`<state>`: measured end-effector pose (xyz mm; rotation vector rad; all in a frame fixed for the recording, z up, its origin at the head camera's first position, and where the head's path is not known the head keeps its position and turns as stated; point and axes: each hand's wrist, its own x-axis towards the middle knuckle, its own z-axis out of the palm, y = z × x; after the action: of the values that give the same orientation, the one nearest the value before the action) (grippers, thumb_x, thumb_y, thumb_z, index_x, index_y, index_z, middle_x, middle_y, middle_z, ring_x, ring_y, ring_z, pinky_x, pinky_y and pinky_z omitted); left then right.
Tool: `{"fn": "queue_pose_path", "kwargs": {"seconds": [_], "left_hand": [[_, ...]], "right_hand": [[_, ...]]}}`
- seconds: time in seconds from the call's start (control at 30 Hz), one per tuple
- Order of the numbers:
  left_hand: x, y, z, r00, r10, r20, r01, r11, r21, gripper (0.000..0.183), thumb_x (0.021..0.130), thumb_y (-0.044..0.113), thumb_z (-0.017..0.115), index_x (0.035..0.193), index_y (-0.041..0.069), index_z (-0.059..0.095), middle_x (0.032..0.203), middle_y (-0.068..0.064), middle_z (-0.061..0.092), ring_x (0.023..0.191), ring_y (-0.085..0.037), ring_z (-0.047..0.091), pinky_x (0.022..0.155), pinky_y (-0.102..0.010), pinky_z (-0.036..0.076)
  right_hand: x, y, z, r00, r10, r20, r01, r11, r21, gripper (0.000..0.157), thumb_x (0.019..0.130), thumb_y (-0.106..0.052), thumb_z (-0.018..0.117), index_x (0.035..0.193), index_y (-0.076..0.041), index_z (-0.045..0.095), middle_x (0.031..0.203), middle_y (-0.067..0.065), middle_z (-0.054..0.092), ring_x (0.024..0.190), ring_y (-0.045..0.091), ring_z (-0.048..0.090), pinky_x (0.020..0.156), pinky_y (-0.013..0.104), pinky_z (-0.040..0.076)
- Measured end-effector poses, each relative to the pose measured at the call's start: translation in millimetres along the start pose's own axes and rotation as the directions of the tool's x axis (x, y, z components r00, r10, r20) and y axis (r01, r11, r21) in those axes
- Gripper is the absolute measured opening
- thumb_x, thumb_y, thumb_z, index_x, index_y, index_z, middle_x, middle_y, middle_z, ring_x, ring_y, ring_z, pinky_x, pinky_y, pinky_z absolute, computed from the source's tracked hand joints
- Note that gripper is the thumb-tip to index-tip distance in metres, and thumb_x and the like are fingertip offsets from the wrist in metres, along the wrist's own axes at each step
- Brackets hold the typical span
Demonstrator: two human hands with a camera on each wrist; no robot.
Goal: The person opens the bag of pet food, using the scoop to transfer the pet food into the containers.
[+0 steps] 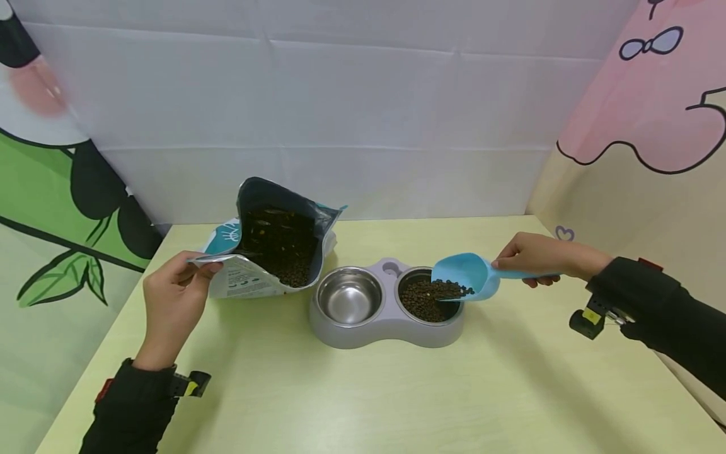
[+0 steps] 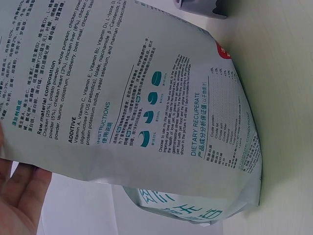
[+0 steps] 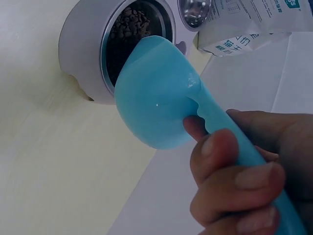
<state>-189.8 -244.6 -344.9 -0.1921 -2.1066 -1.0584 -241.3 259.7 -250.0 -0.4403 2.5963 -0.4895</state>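
My right hand (image 1: 530, 255) grips the handle of a blue scoop (image 1: 466, 275), whose mouth tips over the right bowl of a grey double pet bowl (image 1: 391, 293). Brown kibble (image 1: 422, 300) lies in that bowl, and more sits at the scoop's lip. In the right wrist view the fingers (image 3: 237, 181) curl round the scoop's handle. On the left, my left hand (image 1: 177, 299) pinches the rim of an opened pet food bag (image 1: 244, 277), which leans with its mouth facing me and kibble inside. The left wrist view shows the bag's printed panel (image 2: 127, 98) close up.
The left steel bowl (image 1: 348, 296) of the stand shows a bare bottom. Everything stands on a pale wooden table (image 1: 363, 397). A white sheet (image 1: 363, 126) hangs behind the table, with cartoon-patterned walls on either side.
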Motion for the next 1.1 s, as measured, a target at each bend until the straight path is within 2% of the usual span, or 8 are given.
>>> {"fn": "queue_pose_path", "kwargs": {"seconds": [0.8, 0.93, 1.1], "left_hand": [[-0.6, -2.6, 0.0, 1.0, -0.022, -0.002, 0.022, 1.0, 0.0, 0.014, 0.082, 0.003, 0.063, 0.096, 0.005, 0.064, 0.093, -0.007, 0.065, 0.087, 0.007, 0.054, 0.077, -0.01, 0.04], [-0.8, -3.8, 0.3, 1.0, -0.005, -0.005, 0.005, 1.0, -0.01, 0.014, 0.081, 0.002, 0.063, 0.095, 0.004, 0.063, 0.093, -0.008, 0.065, 0.087, 0.007, 0.054, 0.075, -0.009, 0.04], [-0.3, -4.7, 0.7, 1.0, 0.016, -0.007, -0.016, 1.0, -0.016, 0.014, 0.08, 0.002, 0.065, 0.094, 0.004, 0.063, 0.091, -0.009, 0.065, 0.086, 0.007, 0.054, 0.073, -0.008, 0.04]], "right_hand": [[-5, -16, -0.5, 0.996, -0.024, -0.089, 0.007, 0.983, -0.185, 0.031, 0.091, -0.026, 0.052, 0.11, -0.003, 0.058, 0.051, 0.002, 0.045, 0.042, 0.015, 0.041, 0.04, 0.028, 0.037], [-5, -14, -2.5, 0.993, -0.025, -0.117, 0.005, 0.987, -0.163, 0.03, 0.091, -0.026, 0.052, 0.111, -0.005, 0.059, 0.05, 0.002, 0.045, 0.041, 0.015, 0.04, 0.039, 0.029, 0.036], [-7, -15, -7.6, 0.987, -0.032, -0.155, 0.025, 0.998, -0.05, 0.029, 0.092, -0.03, 0.051, 0.111, -0.009, 0.06, 0.051, 0.003, 0.046, 0.04, 0.016, 0.038, 0.038, 0.028, 0.034]]}}
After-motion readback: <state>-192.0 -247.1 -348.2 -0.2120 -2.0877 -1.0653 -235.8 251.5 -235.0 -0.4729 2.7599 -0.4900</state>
